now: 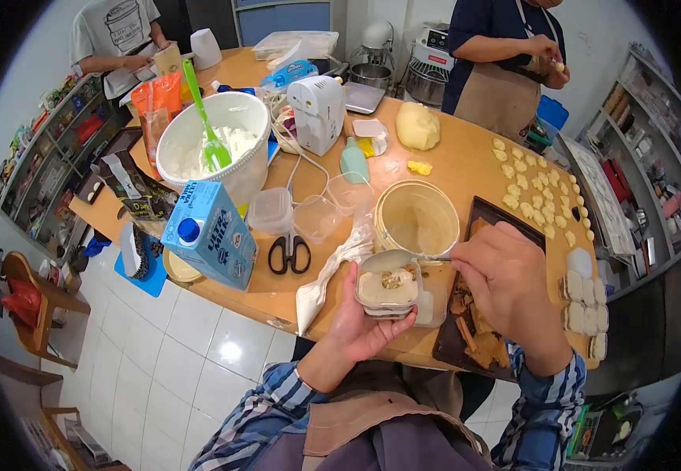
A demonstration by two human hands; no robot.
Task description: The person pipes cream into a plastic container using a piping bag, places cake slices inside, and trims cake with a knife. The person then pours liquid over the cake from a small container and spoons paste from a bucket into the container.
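Observation:
My left hand (pixel 339 334) is closed around a small clear plastic container (pixel 389 292) with a pale, creamy filling and brown bits on top. In my right hand (pixel 505 271) a metal spoon (pixel 433 258) is pinched by its handle, its bowl over the container's far edge. Behind the container stands an open cream-coloured tub (pixel 403 188). Under my right hand lies a dark tray (pixel 517 228) with brown cake pieces (pixel 474 337). A white piping bag (pixel 321 292) rests left of the container, near black-handled scissors (pixel 289 256). Another clear container (pixel 432 308) sits partly hidden behind the held one.
On the left stand a blue milk carton (pixel 213 239) and a white bucket (pixel 234 106) with cream and a green spatula (pixel 213 149). Dough (pixel 417 125) and several small dough pieces (pixel 540 184) lie toward the right. Two people (pixel 505 55) work across the table.

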